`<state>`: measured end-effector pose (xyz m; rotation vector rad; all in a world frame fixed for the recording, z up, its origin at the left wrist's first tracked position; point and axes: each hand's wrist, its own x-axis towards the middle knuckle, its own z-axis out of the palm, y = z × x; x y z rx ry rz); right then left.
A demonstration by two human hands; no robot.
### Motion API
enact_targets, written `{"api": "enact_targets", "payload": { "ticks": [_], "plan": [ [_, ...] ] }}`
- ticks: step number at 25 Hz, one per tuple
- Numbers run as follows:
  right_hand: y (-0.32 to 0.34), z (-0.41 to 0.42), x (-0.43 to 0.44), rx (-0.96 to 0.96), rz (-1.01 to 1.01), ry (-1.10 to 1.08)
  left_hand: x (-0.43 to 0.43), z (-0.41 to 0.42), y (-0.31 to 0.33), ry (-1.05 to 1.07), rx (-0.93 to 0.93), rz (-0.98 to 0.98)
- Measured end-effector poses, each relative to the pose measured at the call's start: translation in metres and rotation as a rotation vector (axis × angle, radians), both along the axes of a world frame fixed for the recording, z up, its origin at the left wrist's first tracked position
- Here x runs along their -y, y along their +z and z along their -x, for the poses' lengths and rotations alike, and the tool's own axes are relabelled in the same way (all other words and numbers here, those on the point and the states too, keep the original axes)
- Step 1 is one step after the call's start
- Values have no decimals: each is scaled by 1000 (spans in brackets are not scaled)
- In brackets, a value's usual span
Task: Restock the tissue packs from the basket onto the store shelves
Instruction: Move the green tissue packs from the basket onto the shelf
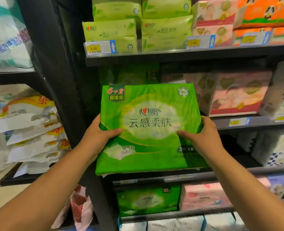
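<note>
A large bright green tissue pack with a "6+2" label is held flat-face up in front of the shelves. My left hand grips its left edge with the thumb lying across the top face. My right hand grips the right edge the same way. The pack's far end points into a dark gap on the middle shelf, left of a pink tissue pack. The basket is out of view.
Light green packs, pink and orange packs fill the upper shelf. A black upright post stands left of the gap, with white bagged goods beyond it. Below sit a green pack and a pink pack.
</note>
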<state>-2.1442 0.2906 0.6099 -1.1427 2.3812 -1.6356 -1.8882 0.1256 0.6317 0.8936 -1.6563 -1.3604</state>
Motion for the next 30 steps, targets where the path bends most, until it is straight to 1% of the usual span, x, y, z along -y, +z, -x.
{"api": "enact_targets", "payload": {
  "ticks": [2, 5, 7, 11, 16, 19, 24, 27, 28, 29, 30],
  "plan": [
    [17, 8, 25, -11, 2, 15, 22, 6, 13, 26, -11, 1],
    [34, 31, 64, -52, -7, 66, 53, 21, 28, 7, -84, -30],
    [42, 46, 87, -92, 11, 92, 66, 32, 33, 1, -78, 29],
    [60, 71, 131, -136, 54, 147, 95, 57, 38, 121, 3, 207],
    [75, 90, 168, -221, 100, 139, 131, 66, 47, 262, 30, 289],
    [64, 94, 182, -236, 104, 124, 144, 74, 40, 318, 44, 344],
    [23, 92, 206, -243, 76, 104, 168, 93, 9, 368, 207, 470],
    [11, 88, 219, -251, 8, 108, 176, 100, -8, 498, 381, 548],
    [9, 85, 222, -247, -11, 113, 175, 103, -11, 536, 453, 591],
    [8, 82, 225, -246, -33, 109, 171, 106, -14, 555, 528, 676],
    [9, 78, 227, -254, -65, 101, 169, 108, -17, 552, 617, 801]
  ]
}}
